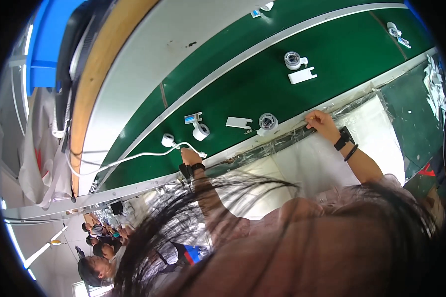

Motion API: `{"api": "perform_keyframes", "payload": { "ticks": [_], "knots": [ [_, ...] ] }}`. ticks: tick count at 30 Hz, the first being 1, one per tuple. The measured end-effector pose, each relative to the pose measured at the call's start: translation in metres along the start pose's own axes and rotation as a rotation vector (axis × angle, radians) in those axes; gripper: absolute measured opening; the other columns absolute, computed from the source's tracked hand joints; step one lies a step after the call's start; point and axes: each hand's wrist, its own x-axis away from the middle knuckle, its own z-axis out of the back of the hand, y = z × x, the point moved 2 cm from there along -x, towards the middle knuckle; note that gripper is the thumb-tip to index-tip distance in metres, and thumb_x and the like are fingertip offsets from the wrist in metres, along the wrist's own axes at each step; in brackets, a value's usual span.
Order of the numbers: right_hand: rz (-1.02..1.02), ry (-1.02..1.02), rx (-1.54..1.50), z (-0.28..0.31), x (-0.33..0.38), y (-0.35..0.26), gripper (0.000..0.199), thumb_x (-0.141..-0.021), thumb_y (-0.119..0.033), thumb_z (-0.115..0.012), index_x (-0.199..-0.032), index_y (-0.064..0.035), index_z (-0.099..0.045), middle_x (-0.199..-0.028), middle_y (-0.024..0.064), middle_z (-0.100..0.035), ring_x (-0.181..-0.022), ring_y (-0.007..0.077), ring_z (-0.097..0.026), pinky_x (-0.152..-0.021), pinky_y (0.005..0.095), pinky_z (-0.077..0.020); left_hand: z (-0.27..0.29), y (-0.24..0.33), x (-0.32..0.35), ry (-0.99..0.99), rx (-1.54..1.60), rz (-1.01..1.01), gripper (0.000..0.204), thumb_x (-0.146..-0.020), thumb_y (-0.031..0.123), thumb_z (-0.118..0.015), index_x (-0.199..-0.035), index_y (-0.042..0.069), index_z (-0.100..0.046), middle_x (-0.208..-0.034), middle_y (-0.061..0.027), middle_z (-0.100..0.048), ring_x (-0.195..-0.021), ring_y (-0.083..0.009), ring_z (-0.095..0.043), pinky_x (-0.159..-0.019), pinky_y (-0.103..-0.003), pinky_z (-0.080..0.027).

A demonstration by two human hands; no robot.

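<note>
Left of the frame's centre, the left hand point(190, 156) is just beside a small white device point(168, 140) — whether its fingers hold it, I cannot tell. Right of centre, the right hand point(324, 124) is at the green surface point(243, 94)'s edge, near a round white camera point(268, 123) — fingers curled, how tightly unclear.

1. The long, flat green conveyor belt point(233, 94) is showing deep green.
2. Toward its near edge, the round white plastic device point(268, 123) is displaying a dark grey, silvery-ringed face.
3. Beside it, the flat, notched white plate point(238, 122) is showing even white.
4. The small rectangular label point(190, 119) is combining bright blue with white.
5. The thin white cable point(148, 154) is contrasting with the green.
</note>
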Motion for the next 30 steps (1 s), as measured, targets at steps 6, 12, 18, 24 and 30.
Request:
{"api": "perform_keyframes", "payload": {
  "ticks": [6,12,18,24,30],
  "knots": [
    [-0.007,-0.031,-0.208,0.013,0.005,0.020,0.010,-0.091,-0.005,-0.056,-0.099,-0.0003,-0.059,-0.088,0.0027,-0.062,-0.077,0.0097,-0.062,-0.070,0.0229,-0.0499,0.117,0.094,0.089,0.279,0.415,-0.082,0.040,-0.072,0.002,-0.062,-0.111,0.000,-0.050,-0.086,-0.0169,-0.057,-0.076,-0.0340,-0.057,-0.072,-0.042,-0.047],
    [0.057,-0.225,-0.097,-0.009,0.075,-0.009,0.016,-0.090,-0.011,-0.060,-0.102,-0.0014,-0.059,-0.092,0.0054,-0.062,-0.082,0.0125,-0.061,-0.074,0.0273,-0.0505,0.199,0.129,0.182,-0.191,0.716,0.026,0.045,-0.073,0.000,-0.066,-0.116,0.003,-0.057,-0.102,-0.0136,-0.063,-0.088,-0.0228,-0.063,-0.073,-0.032,-0.053],
    [0.842,-0.051,0.527,-0.038,0.147,-0.076,0.023,-0.085,-0.020,-0.063,-0.100,-0.0025,-0.060,-0.094,0.0120,-0.062,-0.092,0.0207,-0.061,-0.075,0.0311,-0.0490,0.187,0.217,0.307,-0.862,1.546,0.025,0.033,-0.090,0.001,-0.053,-0.122,0.003,-0.047,-0.091,-0.0083,-0.058,-0.065,-0.0170,-0.060,-0.062,-0.033,-0.056],
    [0.028,-0.669,0.090,-0.022,0.184,-0.036,0.029,-0.096,-0.030,-0.049,-0.099,-0.0023,-0.058,-0.081,0.0095,-0.063,-0.083,0.0193,-0.065,-0.072,0.0308,-0.0497,0.179,0.262,0.362,-0.946,1.593,-0.067,0.043,-0.083,-0.003,-0.057,-0.125,0.001,-0.045,-0.103,-0.0086,-0.055,-0.087,-0.0178,-0.059,-0.066,-0.031,-0.055],
    [0.014,-0.686,0.212,0.001,0.226,-0.089,0.033,-0.098,-0.030,-0.042,-0.095,-0.0005,-0.056,-0.072,0.0087,-0.062,-0.067,0.0161,-0.065,-0.063,0.0294,-0.0508,0.167,0.289,0.394,-1.085,1.268,0.003,0.054,-0.083,0.000,-0.059,-0.132,0.000,-0.037,-0.117,-0.0113,-0.051,-0.107,-0.0226,-0.052,-0.092,-0.032,-0.045]
  ]
}}
